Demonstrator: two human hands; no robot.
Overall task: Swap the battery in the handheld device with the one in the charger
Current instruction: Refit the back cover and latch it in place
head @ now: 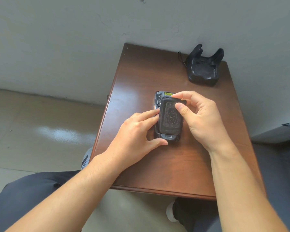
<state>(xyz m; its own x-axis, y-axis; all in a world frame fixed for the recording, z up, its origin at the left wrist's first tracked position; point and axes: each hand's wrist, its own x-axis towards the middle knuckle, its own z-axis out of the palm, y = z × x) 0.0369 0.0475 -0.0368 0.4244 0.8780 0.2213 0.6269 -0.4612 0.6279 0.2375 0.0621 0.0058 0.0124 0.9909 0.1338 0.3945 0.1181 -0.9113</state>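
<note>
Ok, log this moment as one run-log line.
left hand: steadies handheld device on table | right hand: pinches battery, top end raised | charger: apart, far right

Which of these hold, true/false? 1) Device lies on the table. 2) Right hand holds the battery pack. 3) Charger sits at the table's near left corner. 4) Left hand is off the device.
1) True: the dark handheld device lies on the brown wooden table.
2) True: the right hand pinches the black textured battery pack.
3) False: the black charger cradle sits at the far right corner.
4) False: the left hand braces the device.
</note>
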